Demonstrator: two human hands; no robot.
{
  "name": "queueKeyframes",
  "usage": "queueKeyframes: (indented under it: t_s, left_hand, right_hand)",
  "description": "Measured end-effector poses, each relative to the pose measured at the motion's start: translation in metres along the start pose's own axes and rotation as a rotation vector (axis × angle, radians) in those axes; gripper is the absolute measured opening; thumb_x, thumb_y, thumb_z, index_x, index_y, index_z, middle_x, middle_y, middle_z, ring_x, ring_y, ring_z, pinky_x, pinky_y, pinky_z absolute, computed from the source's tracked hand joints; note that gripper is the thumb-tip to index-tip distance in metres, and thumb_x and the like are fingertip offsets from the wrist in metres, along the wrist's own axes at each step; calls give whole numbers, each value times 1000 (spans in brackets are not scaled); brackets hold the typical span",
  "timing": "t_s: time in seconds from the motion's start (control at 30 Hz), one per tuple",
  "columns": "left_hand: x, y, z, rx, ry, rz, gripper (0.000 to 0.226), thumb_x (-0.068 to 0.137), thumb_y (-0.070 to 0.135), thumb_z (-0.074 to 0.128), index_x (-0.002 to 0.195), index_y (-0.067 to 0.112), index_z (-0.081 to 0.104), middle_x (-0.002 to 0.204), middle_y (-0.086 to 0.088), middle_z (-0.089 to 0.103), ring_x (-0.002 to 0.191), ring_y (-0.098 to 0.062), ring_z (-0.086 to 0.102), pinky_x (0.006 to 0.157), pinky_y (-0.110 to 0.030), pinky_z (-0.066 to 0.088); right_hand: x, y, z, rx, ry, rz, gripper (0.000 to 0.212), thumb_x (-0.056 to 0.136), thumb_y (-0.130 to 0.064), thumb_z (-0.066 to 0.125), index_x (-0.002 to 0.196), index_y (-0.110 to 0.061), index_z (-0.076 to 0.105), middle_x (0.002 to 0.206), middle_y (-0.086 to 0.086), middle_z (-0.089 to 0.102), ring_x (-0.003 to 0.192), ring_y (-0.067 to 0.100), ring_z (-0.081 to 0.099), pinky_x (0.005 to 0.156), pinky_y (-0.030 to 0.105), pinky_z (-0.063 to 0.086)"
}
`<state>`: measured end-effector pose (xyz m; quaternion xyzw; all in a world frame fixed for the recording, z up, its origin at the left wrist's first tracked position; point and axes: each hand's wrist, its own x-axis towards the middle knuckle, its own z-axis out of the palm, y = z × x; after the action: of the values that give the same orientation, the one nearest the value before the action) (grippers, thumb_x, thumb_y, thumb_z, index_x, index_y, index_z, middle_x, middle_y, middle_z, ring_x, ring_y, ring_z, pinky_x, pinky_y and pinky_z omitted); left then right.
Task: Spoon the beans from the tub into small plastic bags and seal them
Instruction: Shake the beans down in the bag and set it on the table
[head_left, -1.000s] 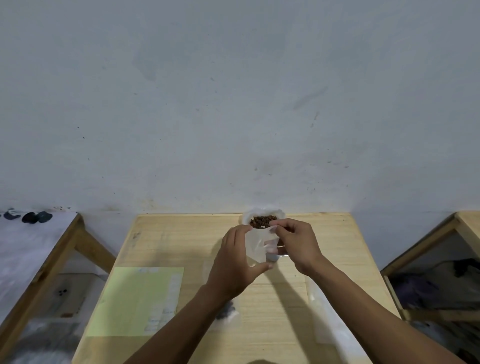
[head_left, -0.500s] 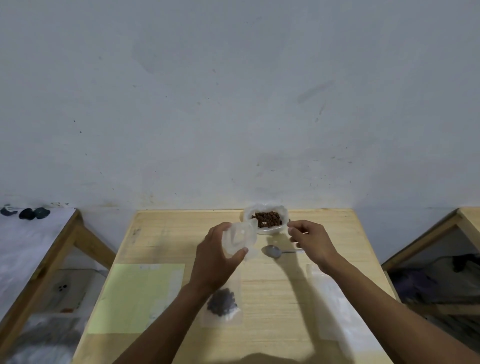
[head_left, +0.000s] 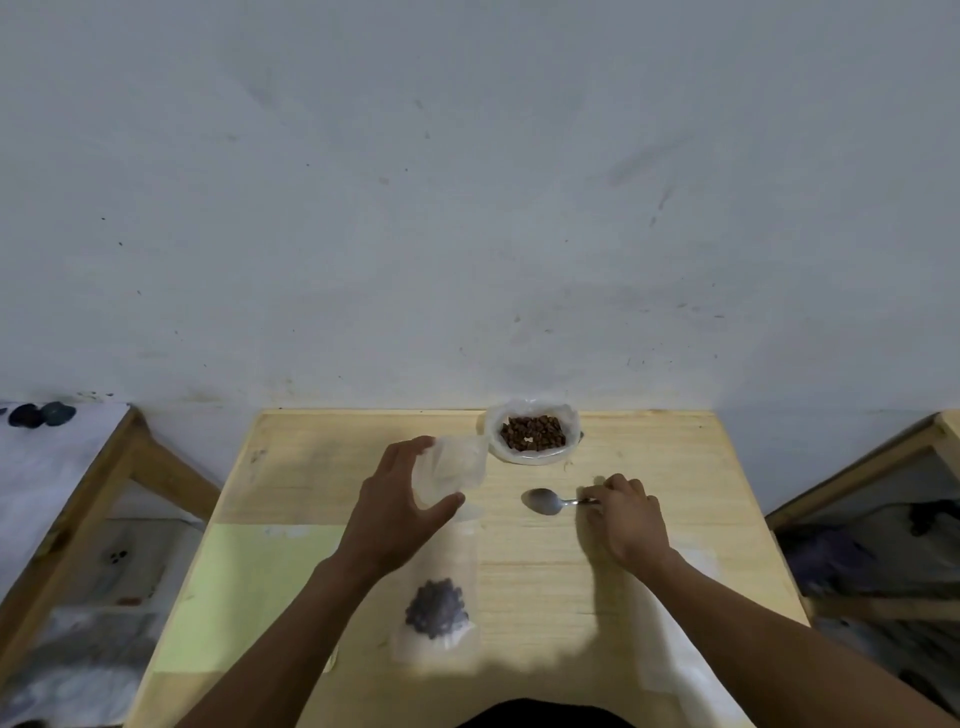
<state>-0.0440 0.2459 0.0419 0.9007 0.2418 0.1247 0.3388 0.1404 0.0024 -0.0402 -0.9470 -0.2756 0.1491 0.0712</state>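
Step in hand: you were between bags, by my reading. One bag held open and empty, the spoon about to be lifted, no scooping begun.
Left hand: your left hand (head_left: 392, 512) gripped a small clear empty plastic bag (head_left: 453, 467), fingers and thumb curled round its sides, mouth tipped toward the tub.
Right hand: your right hand (head_left: 626, 519) lay on the table, fingertips closed on the handle of the metal teaspoon (head_left: 545, 501); the bowl pointed away from that hand, toward your left. Whether the spoon had left the wood could not be told.
Tub: the white plastic-lined tub of brown beans (head_left: 532, 434) stood beyond both hands, just past the held bag and to its right.
Filled bag: a clear plastic bag with a dark clump of beans (head_left: 436, 610) lay flat under your left forearm, near your body. Seal not discernible.
Table: pale wooden tabletop (head_left: 649, 457); a light green sheet (head_left: 244, 582) lay left of your left arm.
Next move: it called for raising the spoon, reaching forward to the tub, loading it, then carrying it level to the bag mouth, with your left hand keeping that mouth spread.
Writing: none legible; faint marks on the sheet's edge were too blurred to read.
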Motion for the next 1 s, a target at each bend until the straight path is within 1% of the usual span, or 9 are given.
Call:
queueKeyframes:
  t_s: [0.1, 0.33, 0.43, 0.5, 0.57, 0.63, 0.83, 0.9, 1.0]
  left_hand:
    - [5, -6, 3, 19, -31, -21, 77, 76, 51, 76, 139, 26, 41, 137, 6, 46, 117, -13, 50, 96, -32, 45]
    - [25, -7, 12, 25, -82, -45, 76, 77, 48, 76, 139, 23, 42, 138, 4, 47, 118, -16, 52, 99, -37, 47]
    - [35, -6, 15, 42, -87, -52, 75, 77, 46, 77, 139, 21, 43, 137, 3, 48, 118, -16, 53, 98, -36, 47]
    - [39, -7, 17, 55, -85, -70, 74, 78, 45, 77, 139, 20, 44, 137, 2, 48, 118, -16, 53, 97, -34, 46]
    - [43, -9, 18, 63, -90, -92, 74, 78, 45, 76, 139, 19, 44, 137, 2, 48, 119, -17, 53, 98, -34, 45]
    - [45, -10, 20, 70, -106, -107, 74, 78, 47, 76, 139, 20, 43, 137, 3, 48, 120, -16, 53, 98, -35, 45]
    - [54, -6, 27, 124, -209, -116, 74, 79, 50, 73, 140, 21, 42, 140, 2, 47, 116, -20, 55, 98, -38, 46]
    - [56, -2, 31, 154, -253, -109, 74, 79, 51, 72, 140, 22, 42, 139, 2, 47, 114, -20, 56, 98, -39, 46]
    - [58, 0, 39, 213, -309, -76, 73, 79, 53, 70, 139, 22, 41, 138, 3, 48, 114, -18, 56, 98, -37, 43]
  right_hand:
    - [7, 3, 5, -27, 40, -18, 26, 97, -32, 45, 115, -36, 64, 112, -5, 53, 107, 20, 46, 83, 34, 38]
    - [21, 4, 0, -136, -68, -87, 18, 99, -25, 41, 109, -25, 56, 114, -4, 53, 108, 21, 47, 86, 34, 37]
    - [25, 1, -20, 180, -217, -163, 10, 94, -17, 48, 95, -21, 57, 102, 0, 59, 94, 22, 57, 82, 34, 45]
    - [29, 2, -38, 342, -268, -182, 12, 92, -10, 52, 91, -21, 58, 95, 1, 61, 86, 19, 57, 75, 25, 44]
    - [35, 5, -57, 405, -239, -180, 17, 89, -5, 56, 95, -19, 63, 89, -1, 62, 76, 12, 56, 67, 15, 40]
    - [41, 5, -79, 482, -199, -159, 27, 84, -1, 58, 102, -19, 66, 85, -3, 63, 69, 7, 55, 64, 13, 41]
    - [64, -4, -109, 893, 162, 11, 11, 86, -10, 71, 94, -16, 67, 76, 11, 72, 68, 23, 70, 70, 39, 56]
    - [68, -12, -105, 1024, 292, 72, 2, 91, -14, 67, 92, -13, 69, 77, 13, 70, 71, 27, 71, 74, 42, 60]
    - [74, -22, -86, 1053, 352, 142, 15, 100, -20, 53, 97, -14, 67, 85, 8, 72, 79, 22, 72, 82, 45, 59]
